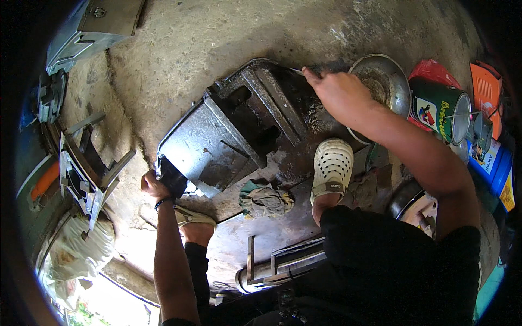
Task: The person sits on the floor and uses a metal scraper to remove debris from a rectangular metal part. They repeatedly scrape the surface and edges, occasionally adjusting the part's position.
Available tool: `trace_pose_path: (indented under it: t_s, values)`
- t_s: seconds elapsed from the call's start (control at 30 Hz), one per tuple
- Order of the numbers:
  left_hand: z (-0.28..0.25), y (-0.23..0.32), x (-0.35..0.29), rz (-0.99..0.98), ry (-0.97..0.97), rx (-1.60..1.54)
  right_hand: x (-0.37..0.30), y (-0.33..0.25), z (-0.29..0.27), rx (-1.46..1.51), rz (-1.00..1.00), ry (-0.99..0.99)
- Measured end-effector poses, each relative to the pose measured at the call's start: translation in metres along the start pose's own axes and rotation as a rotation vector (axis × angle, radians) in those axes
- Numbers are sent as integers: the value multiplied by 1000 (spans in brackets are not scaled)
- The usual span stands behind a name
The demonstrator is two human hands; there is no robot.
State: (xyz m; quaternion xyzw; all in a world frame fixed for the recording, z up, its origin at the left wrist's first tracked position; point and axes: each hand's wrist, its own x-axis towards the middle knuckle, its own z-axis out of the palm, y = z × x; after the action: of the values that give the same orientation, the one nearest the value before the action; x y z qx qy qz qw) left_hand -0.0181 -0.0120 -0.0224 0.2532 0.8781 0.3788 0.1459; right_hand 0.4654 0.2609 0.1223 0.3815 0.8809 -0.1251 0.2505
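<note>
A grimy metal housing [204, 144] rests on the concrete floor [185, 38]; the left hand [155, 186] grips its near-left end, the right hand [342, 93] its far-right edge. A crumpled rag [266, 201] lies near.

"What sort of place is this?"

"It looks like a workshop, the messy, greasy kind. The bare floor [190, 38] is rough, with dark stains."

"What else shows that?"

"A big metal casing [217, 152], all black and oily, sits in the middle of the floor. A dirty, crumpled rag [266, 201] lies near it."

"And toward the floor's right edge?"

"There's a round metal basin [401, 89], then a green can [440, 106] and a blue container [492, 163]."

"What about the left edge?"

"Metal bars [120, 167] are there in a jumble. A metal box [106, 22] with a latch is by the far left corner."
</note>
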Motion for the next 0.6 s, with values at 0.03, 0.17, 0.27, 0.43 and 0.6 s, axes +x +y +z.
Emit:
trace_pose_path:
  t_s: [0.03, 0.17, 0.27, 0.43, 0.6]
  values:
    - [0, -1, 0, -22, 12, 14, -2, -2, 1, 43, 26, 6]
    - [-1, -8, 1, -35, 21, 25, -18, -10, -2, 251, 140, -71]
    - [-4, -13, 5, -21, 9, 63, -22, -12, -7, 395, 185, -66]
    - [-5, -14, 7, -72, 21, 22, -8, -16, -4, 348, 58, 145]
    - [-3, -7, 2, -82, 25, 16, -22, -15, -1, 285, 119, 4]
